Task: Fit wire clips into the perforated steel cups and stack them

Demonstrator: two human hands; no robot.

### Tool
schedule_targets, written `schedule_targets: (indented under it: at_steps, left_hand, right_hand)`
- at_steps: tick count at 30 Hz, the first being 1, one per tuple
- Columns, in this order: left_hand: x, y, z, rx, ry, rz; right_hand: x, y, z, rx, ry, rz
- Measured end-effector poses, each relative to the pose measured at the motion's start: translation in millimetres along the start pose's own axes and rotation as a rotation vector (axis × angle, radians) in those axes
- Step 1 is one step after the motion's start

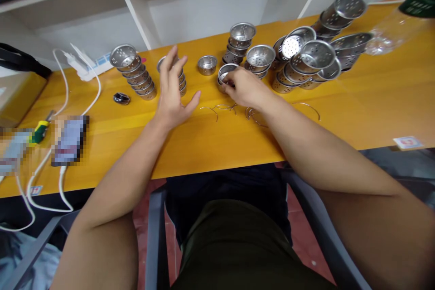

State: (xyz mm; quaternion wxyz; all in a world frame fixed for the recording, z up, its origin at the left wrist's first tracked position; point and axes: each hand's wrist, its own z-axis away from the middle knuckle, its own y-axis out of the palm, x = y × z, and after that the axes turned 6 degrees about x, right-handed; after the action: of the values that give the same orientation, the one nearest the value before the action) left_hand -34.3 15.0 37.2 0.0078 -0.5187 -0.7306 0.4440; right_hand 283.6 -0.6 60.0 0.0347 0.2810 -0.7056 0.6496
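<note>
Silvery round-rimmed metal cup [223,74], mid-way along smooth yellow-orange tabletop [204,154]; right hand [243,85] pinches its rim. Left hand [172,102] empty, fingers spread, partly hiding perforated metal cup stack [183,85]. Thin curved metal wires [226,108] lie between hands.

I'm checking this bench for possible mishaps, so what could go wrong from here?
The tall stack of cups beside the open left hand could topple if knocked. The loose wires by the right forearm might get swept aside or tangled.
</note>
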Motion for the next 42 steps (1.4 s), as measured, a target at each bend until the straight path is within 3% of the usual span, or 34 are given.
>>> schedule_targets:
  at_steps: [4,9,17,21,27,42]
  left_hand:
    - [12,6,0,-0.006,0.107,-0.019]
    - [10,14,0,-0.023,0.201,-0.011]
    - [-22,2,6,0.172,-0.028,0.038]
    - [-28,2,6,0.151,-0.056,0.058]
    - [-24,7,9,0.175,-0.013,0.047]
    - [-23,16,7,0.159,-0.022,0.052]
  right_hand:
    - [2,-7,4,-0.081,0.014,-0.062]
    - [25,-22,17,-0.1,-0.042,-0.143]
    - [46,-8,34,0.116,-0.297,-0.454]
    - [44,0,32,0.216,-0.37,-0.64]
    - [62,1,26,0.041,-0.372,-0.808]
    - [66,3,23,0.027,-0.307,-0.976]
